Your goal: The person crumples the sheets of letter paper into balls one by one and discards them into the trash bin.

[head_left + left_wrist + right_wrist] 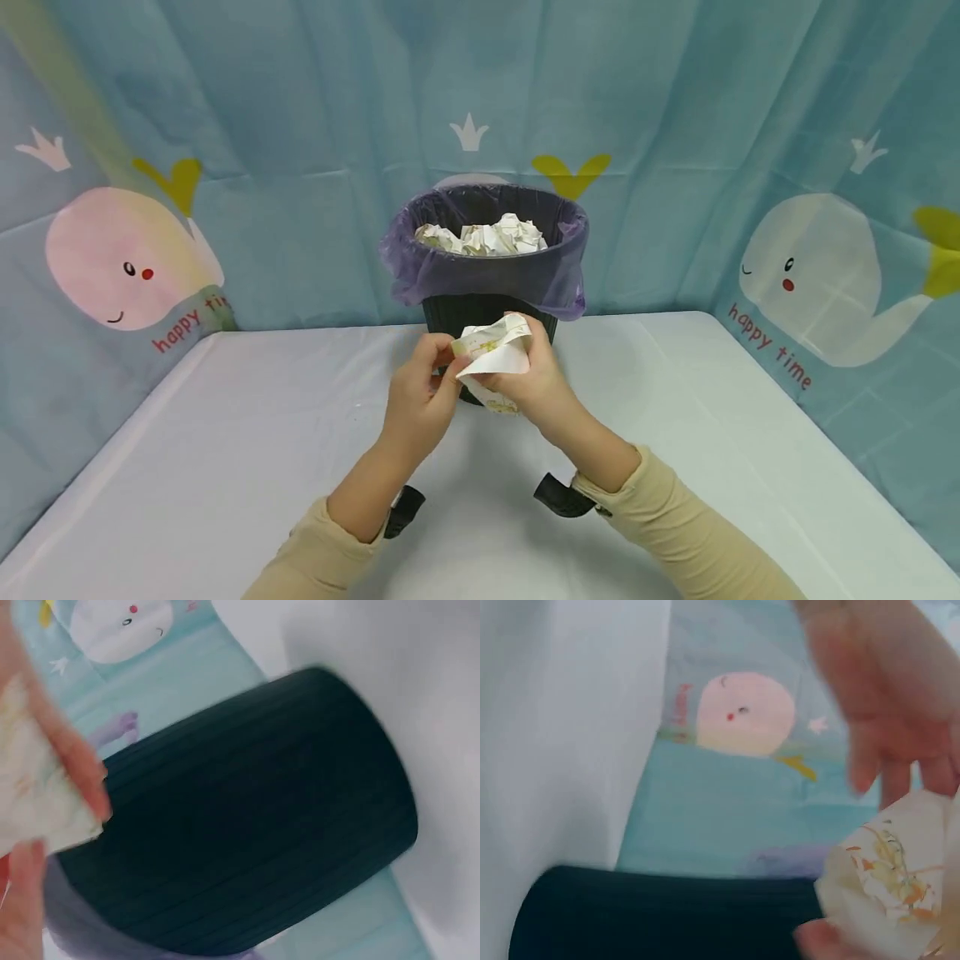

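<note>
A folded, creased piece of white paper with yellow-orange print (497, 357) is held up between the two hands, in front of a black bin. My right hand (543, 387) grips it from the right, fingers round its far side and thumb at the lower part. My left hand (420, 400) pinches its left edge with thumb and forefinger. Seen from the right wrist, the printed paper (896, 877) shows its patterned side, and the left hand's other fingers hang beside it. The left wrist view catches only part of the paper (45, 787), blurred.
The black bin (453, 312) stands at the table's back, lined with a purple plastic bag (551, 283) folded over its rim. Crumpled printed papers (510, 236) fill its top. A blue whale-print curtain (300, 125) surrounds the white table (247, 433). Black straps (562, 497) hang near both wrists.
</note>
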The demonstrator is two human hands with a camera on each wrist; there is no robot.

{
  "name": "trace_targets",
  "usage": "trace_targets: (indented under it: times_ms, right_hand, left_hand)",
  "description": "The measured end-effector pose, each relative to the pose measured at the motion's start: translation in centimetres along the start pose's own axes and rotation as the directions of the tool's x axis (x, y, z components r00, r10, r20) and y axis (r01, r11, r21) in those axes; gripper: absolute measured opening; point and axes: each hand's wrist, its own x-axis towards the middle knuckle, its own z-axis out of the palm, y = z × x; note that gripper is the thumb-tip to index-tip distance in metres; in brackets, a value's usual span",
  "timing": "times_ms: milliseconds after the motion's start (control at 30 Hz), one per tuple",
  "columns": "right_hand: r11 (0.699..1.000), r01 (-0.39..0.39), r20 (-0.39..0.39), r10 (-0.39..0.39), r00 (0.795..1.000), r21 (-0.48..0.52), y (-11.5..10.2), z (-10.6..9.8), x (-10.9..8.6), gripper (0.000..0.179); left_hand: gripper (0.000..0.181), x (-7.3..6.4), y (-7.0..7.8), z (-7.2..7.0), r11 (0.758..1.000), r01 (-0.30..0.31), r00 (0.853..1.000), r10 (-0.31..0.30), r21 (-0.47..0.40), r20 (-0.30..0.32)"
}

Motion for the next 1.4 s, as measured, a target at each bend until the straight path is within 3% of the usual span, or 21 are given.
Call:
trace_targets:
  times_ms: [33,67,133,200,233,267,300,500,667,767,867,967,1033,1133,1200,1267,1333,1367,1400]
  right_hand:
    - [1.000,0.012,-0.030,-0.012,0.999,0.001,0.0,-0.1,0.0,0.082]
    - [0.999,0.039,-0.046,-0.039,0.998,-0.003,0.1,-0.3,0.0,0.081]
    - [0.991,0.122,-0.042,-0.124,0.991,-0.051,0.1,-0.7,-0.1,0.082]
    - [0.970,0.213,-0.006,-0.215,0.977,-0.116,-0.1,-1.1,-0.2,0.083]
    - [0.958,0.250,0.022,-0.249,0.968,-0.139,-0.2,-1.3,-0.2,0.083]
    - [0.948,0.276,0.055,-0.271,0.961,-0.160,-0.3,-1.5,-0.2,0.083]
    - [0.940,0.292,0.085,-0.281,0.956,-0.174,-0.5,-1.6,-0.2,0.082]
    - [0.929,0.316,0.160,-0.288,0.944,-0.192,-1.1,-1.9,-0.1,0.079]
    - [0.890,0.384,0.102,-0.370,0.923,-0.246,-0.4,-1.6,-0.2,0.063]
    - [0.870,0.417,0.064,-0.415,0.907,-0.263,0.7,-1.2,-0.3,0.051]
    - [0.852,0.469,0.052,-0.470,0.881,-0.232,2.2,-0.9,-0.3,0.041]
    - [0.806,0.555,0.031,-0.561,0.827,-0.209,3.4,-0.5,-0.2,0.035]
    - [0.766,0.605,0.016,-0.617,0.787,-0.217,4.0,-0.3,-0.1,0.033]
    - [0.709,0.652,-0.003,-0.677,0.736,-0.269,4.6,-0.3,0.4,0.032]
    - [0.654,0.674,-0.006,-0.719,0.694,-0.343,4.7,-0.5,0.8,0.033]
    - [0.611,0.676,-0.035,-0.752,0.658,-0.411,4.8,-0.9,1.3,0.038]
    - [0.566,0.667,-0.067,-0.784,0.617,-0.484,4.9,-1.2,1.6,0.043]
    - [0.546,0.662,-0.069,-0.795,0.602,-0.513,5.0,-1.2,1.7,0.047]
    - [0.533,0.657,-0.067,-0.801,0.595,-0.534,5.0,-1.1,1.7,0.049]
  left_hand:
    - [0.021,0.1,0.3,-0.5,0.997,0.062,0.995,-0.059,-0.035,0.085]
    - [0.025,0.3,0.6,-1.0,0.989,0.129,0.978,-0.115,-0.073,0.176]
    - [0.039,0.8,1.1,-1.8,0.945,0.288,0.914,-0.221,-0.158,0.340]
    - [0.051,1.3,1.4,-2.5,0.887,0.407,0.844,-0.275,-0.218,0.460]
    - [0.053,1.4,1.4,-2.8,0.870,0.433,0.824,-0.274,-0.237,0.496]
    - [0.054,1.5,1.4,-3.1,0.863,0.441,0.812,-0.268,-0.246,0.518]
    - [0.054,1.5,1.4,-3.2,0.863,0.438,0.810,-0.258,-0.252,0.526]
    - [0.044,0.8,1.8,-3.5,0.919,0.329,0.872,-0.207,-0.218,0.443]
    - [0.028,0.2,2.1,-2.5,0.973,0.186,0.949,-0.141,-0.139,0.284]
    - [0.023,-0.3,1.8,-1.8,0.992,0.108,0.979,-0.093,-0.071,0.184]
    - [0.022,-0.9,1.3,-1.3,0.995,0.091,0.988,-0.084,-0.051,0.126]
    - [0.018,-1.2,0.7,-1.0,0.984,0.150,0.985,-0.139,-0.096,0.105]
    - [0.016,-1.4,0.3,-0.9,0.970,0.207,0.975,-0.193,-0.127,0.114]
    - [0.015,-1.3,-0.1,-0.9,0.948,0.296,0.948,-0.276,-0.116,0.162]
    - [0.020,-0.9,-0.1,-1.2,0.917,0.381,0.905,-0.343,-0.119,0.251]
    - [0.039,-0.5,0.0,-1.4,0.854,0.496,0.833,-0.417,-0.158,0.364]
    - [0.063,-0.3,0.1,-1.5,0.757,0.618,0.748,-0.483,-0.213,0.455]
    - [0.072,-0.3,0.2,-1.4,0.707,0.662,0.716,-0.499,-0.248,0.488]
    - [0.078,-0.3,0.1,-1.3,0.663,0.691,0.698,-0.508,-0.288,0.504]
